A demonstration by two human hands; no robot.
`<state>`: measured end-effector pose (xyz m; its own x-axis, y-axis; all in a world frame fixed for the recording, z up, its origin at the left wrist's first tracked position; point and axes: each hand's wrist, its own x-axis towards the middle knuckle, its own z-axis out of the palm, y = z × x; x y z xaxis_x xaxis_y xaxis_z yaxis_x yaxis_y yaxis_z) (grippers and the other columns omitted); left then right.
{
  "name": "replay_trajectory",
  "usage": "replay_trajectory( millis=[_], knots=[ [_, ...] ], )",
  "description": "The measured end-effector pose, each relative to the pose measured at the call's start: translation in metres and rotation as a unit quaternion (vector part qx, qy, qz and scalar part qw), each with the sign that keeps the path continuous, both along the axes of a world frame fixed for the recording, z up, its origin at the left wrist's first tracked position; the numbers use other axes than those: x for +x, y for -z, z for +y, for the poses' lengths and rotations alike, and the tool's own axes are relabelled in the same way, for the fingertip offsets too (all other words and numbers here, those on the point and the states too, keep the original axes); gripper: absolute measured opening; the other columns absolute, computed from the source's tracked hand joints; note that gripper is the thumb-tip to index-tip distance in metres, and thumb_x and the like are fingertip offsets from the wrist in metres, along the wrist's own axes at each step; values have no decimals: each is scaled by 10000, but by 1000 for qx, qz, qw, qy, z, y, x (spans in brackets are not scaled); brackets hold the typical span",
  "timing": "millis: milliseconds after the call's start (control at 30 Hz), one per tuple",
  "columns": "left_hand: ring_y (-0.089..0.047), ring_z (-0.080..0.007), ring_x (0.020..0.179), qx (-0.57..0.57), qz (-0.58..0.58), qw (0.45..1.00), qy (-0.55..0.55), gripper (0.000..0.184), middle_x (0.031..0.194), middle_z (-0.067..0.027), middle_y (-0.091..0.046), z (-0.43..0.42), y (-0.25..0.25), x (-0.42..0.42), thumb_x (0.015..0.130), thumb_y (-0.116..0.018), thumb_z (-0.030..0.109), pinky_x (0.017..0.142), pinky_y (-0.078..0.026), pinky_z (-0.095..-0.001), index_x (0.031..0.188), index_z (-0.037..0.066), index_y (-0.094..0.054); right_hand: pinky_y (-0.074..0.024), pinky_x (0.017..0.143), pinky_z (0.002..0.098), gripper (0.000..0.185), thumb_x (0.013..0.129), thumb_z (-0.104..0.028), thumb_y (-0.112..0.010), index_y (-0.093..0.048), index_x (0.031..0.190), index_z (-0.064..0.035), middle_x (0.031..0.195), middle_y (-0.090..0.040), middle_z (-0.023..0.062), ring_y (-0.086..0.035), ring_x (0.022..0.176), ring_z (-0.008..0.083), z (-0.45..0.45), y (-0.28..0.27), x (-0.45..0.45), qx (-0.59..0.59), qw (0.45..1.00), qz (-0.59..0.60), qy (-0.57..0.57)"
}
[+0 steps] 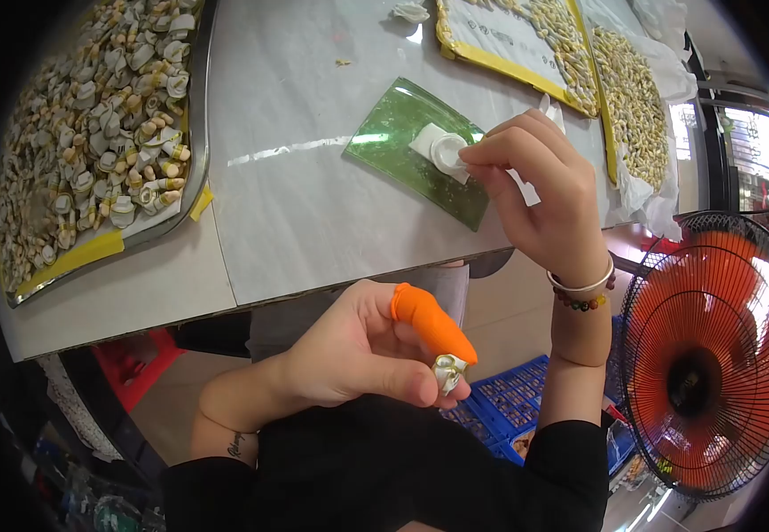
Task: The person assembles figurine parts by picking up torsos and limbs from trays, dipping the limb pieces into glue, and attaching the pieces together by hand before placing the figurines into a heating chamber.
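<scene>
My left hand point(376, 355), in front of my body, wears an orange finger cot point(433, 326) on its index finger. Its thumb and fingers pinch a small white-and-gold ornament point(448, 372) with a curled, hollow-looking shape. Over the table, my right hand point(540, 182) has thumb and index finger closed together at the right rim of a small round white dish point(448, 152). Whether those fingertips grip the rim or something tiny is not clear. The dish sits on a white pad point(422, 140) on a green glass plate point(393, 160).
A tray point(198, 133) crowded with similar white-and-beige pieces stands at the left. Two yellow-edged trays point(491, 73) of small pieces lie at the back right. An orange-bladed fan point(713, 363) stands at the right, near blue crates point(513, 390) on the floor.
</scene>
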<state>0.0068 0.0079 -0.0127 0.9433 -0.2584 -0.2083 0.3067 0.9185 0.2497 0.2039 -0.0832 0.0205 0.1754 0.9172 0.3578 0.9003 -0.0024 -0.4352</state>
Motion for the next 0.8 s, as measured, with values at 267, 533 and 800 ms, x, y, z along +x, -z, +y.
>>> replay_trajectory(
  millis=[267,533,800],
  knots=[
    [-619,-219,654,-39,0,999,26,492,734,-130,-629,-3,1,3,661,-768,374,598,-518,-310,902,-4,-566,-436,572,317,142,655,43,-612,-556,754,-41,690,-530,64,-501,659,239,4,3,-4,3,1000,-27,-5],
    [-611,-176,656,-140,-12,990,11,305,763,-107,-623,-8,11,2,820,-624,302,616,-504,-290,918,22,-548,-370,519,268,127,725,-62,-679,-556,754,-41,669,-542,51,-462,569,159,-22,-14,-37,141,963,228,-14],
    [-626,-143,687,-176,-31,984,18,171,808,-102,-636,-12,12,5,898,-546,202,656,-520,-270,913,32,-541,-372,471,260,169,658,-106,-700,-572,766,-82,636,-518,38,-467,538,166,-30,-16,-57,130,970,203,-24]
  ],
)
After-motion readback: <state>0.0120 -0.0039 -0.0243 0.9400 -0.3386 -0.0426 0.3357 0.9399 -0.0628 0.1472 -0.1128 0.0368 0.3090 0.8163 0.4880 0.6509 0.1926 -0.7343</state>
